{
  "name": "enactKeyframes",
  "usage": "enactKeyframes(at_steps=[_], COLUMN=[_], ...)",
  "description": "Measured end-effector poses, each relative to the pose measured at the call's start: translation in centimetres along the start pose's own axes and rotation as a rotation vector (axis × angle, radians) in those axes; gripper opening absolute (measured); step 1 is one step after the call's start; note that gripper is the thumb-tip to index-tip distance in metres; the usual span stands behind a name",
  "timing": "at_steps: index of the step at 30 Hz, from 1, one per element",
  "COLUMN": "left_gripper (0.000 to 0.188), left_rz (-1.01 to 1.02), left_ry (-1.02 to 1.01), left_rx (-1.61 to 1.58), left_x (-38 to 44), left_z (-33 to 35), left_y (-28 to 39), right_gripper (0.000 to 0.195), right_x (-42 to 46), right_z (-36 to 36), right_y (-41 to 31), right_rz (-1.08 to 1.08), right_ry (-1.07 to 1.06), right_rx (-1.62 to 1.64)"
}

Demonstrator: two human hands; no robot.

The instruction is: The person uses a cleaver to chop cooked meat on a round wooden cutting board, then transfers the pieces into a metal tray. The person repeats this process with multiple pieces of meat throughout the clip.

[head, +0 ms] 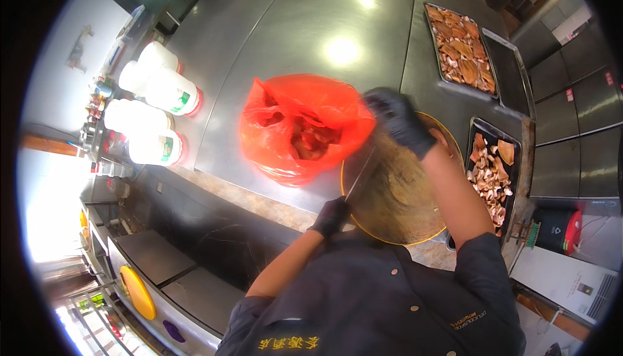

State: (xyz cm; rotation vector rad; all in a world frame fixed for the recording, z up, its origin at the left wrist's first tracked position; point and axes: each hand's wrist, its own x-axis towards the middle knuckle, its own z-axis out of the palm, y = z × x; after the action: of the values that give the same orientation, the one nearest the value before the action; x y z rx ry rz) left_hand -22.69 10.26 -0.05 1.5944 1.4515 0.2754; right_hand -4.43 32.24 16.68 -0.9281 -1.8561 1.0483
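Note:
My left hand, in a black glove, grips a knife. Its blade, seen nearly edge-on, slants over the left side of a round, yellow-rimmed cutting board. A red plastic bag stands on the steel table with its mouth open, and reddish-brown meat pieces show inside. Also black-gloved and motion-blurred, my right hand is at the bag's right rim, over the far part of the board. Its fingertips are unclear. A brown piece lies on the board, partly behind my right forearm.
Right of the board lies a black tray of cut pieces. Farther back are a full metal tray of brown pieces and another dark tray. Several white buckets stand at the left on the steel table.

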Motion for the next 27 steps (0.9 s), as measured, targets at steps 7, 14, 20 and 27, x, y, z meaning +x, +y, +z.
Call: enactKeyframes(at_steps=[7, 14, 20, 27], left_gripper=[0.028, 0.030, 0.027, 0.033], left_rz=[0.123, 0.265, 0.249, 0.242], left_ry=[-0.038, -0.069, -0.097, -0.192], left_rx=[-0.104, 0.080, 0.135, 0.073], left_x=[0.7, 1.5, 1.7, 2.9], left_z=[1.7, 1.0, -1.1, -3.4], left_y=[-3.5, -4.3, -3.4, -4.0], right_gripper=[0.038, 0.035, 0.030, 0.041], right_x=[6.8, 4.4, 4.1, -6.6], right_z=[20.6, 21.3, 15.3, 3.9], right_y=[5.5, 11.0, 3.8, -5.0], right_rz=[0.422, 0.735, 0.974, 0.127], right_ry=[-0.999, -0.443, -0.057, 0.259], right_rx=[-0.618, -0.305, 0.809, 0.208])
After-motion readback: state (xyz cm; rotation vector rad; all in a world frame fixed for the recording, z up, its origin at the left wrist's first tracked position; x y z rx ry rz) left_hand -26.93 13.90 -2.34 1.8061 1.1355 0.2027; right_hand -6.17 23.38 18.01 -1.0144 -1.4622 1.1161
